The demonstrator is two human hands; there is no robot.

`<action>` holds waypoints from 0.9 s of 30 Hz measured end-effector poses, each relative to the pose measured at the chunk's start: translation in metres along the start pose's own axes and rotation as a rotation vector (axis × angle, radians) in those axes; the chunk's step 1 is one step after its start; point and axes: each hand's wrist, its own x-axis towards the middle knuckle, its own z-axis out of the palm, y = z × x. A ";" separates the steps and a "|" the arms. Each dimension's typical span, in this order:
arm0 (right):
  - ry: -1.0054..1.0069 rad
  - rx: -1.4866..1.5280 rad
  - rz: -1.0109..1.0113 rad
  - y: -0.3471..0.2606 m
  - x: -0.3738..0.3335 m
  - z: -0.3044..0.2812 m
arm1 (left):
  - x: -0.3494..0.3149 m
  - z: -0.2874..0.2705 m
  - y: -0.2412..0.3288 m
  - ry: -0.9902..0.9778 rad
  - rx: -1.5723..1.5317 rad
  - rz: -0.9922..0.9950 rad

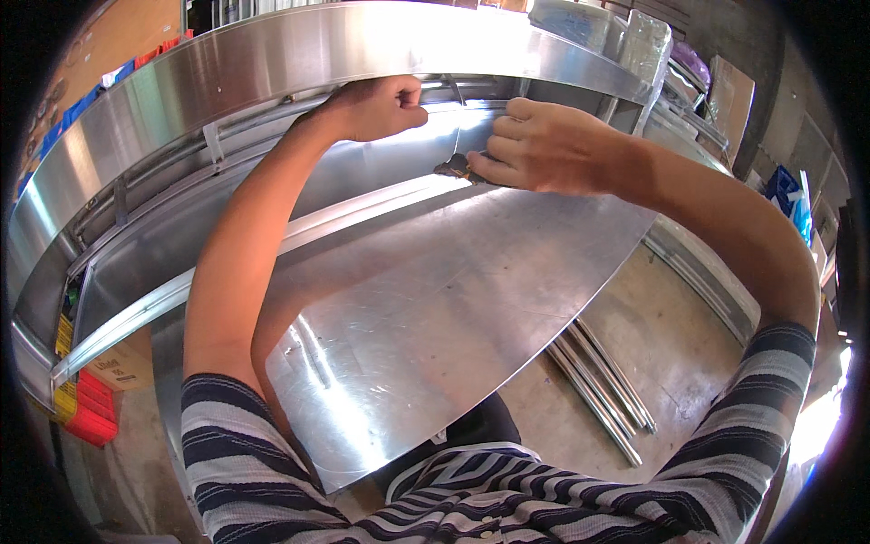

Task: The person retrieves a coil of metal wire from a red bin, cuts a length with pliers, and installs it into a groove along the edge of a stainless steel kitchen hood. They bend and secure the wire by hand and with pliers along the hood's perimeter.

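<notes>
My left hand (382,109) is closed, fingers curled in, just below the front rim of a long stainless-steel bench (317,45). Whatever it holds, if anything, is hidden. To its right my right hand (557,147) is closed too, with a small dark, crumpled thing (458,168) sticking out by its thumb. I cannot tell its exact kind. Under both hands a pale metal rail (335,215) runs slantwise along the bench frame. A large shiny sheet-metal panel (462,290) reaches from the frame down toward my body.
Several metal tubes (603,385) lie on the concrete floor at right, beside a curved metal strip (702,281). At lower left are a cardboard box (125,361) and a red-and-yellow object (91,408). Plastic-wrapped goods (645,50) stand at the far right.
</notes>
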 end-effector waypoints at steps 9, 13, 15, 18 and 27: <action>0.039 0.053 0.093 -0.016 -0.014 0.006 | -0.019 0.035 0.055 0.022 0.236 0.243; 0.134 0.010 0.080 -0.017 -0.018 0.019 | -0.009 0.060 0.060 0.132 0.256 0.542; 0.082 0.101 0.086 -0.021 -0.019 0.016 | -0.001 0.070 0.078 -0.207 0.027 0.207; 0.049 0.171 0.130 -0.028 -0.023 0.015 | -0.003 0.080 0.089 -0.221 -0.054 0.044; 0.023 0.198 0.211 -0.053 -0.031 0.014 | 0.001 0.098 0.081 -0.282 -0.063 0.076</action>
